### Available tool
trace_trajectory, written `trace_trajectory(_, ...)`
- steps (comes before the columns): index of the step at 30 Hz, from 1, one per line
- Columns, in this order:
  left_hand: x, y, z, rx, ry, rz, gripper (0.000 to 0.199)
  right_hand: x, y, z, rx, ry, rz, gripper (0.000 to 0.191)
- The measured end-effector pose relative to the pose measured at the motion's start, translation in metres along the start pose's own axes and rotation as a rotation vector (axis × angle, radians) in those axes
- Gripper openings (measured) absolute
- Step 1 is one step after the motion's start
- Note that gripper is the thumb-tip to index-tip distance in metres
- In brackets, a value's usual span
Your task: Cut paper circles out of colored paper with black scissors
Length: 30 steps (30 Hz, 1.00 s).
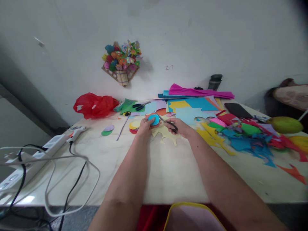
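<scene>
Between the thumb and fingers of my left hand (145, 124) is a blue paper circle (154, 119). My right hand (180, 127) grips the black handles of a pair of scissors (163, 120), whose blades point up and left toward the circle's right edge. Whether the blades touch the paper I cannot tell. Under and beside the hands lies a pale yellow paper offcut (169, 136) with curved cut-outs. Yellow paper circles (134, 124) and a red one (133, 131) lie just left of my left hand. A purple circle (109, 129) and a green circle (106, 133) overlap farther left.
Coloured paper sheets (192, 112) are stacked at the back; a heap of paper scraps (250, 136) covers the right. A red plastic bag (93, 105), second scissors (141, 106), and a phone-like black slab (238, 110) lie around. A power strip (36, 157), glue gun (76, 133) and cables fill the left.
</scene>
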<state>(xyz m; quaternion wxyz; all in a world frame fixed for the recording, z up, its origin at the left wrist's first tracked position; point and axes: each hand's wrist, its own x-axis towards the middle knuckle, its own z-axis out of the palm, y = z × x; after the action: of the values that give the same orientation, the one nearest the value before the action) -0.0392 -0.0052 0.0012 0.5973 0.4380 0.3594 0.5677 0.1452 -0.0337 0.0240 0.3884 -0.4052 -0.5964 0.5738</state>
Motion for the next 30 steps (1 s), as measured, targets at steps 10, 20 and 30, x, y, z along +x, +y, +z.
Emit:
trace_trajectory(10, 0.0002, -0.0027, 0.0010, 0.017, -0.049, 0.049, 0.032, -0.0011, -0.0004, 0.0004, -0.034, 0.045, 0.022, 0.020)
trace_trajectory(20, -0.0027, 0.0003, 0.0032, -0.004, -0.045, 0.038, 0.031, 0.0016, 0.0029, -0.0003, -0.029, 0.045, -0.004, 0.019)
trace_trajectory(30, 0.0004, -0.0022, 0.0001, -0.016, -0.018, 0.037, 0.028, -0.0001, -0.0006, 0.0014, -0.033, 0.054, 0.008, 0.019)
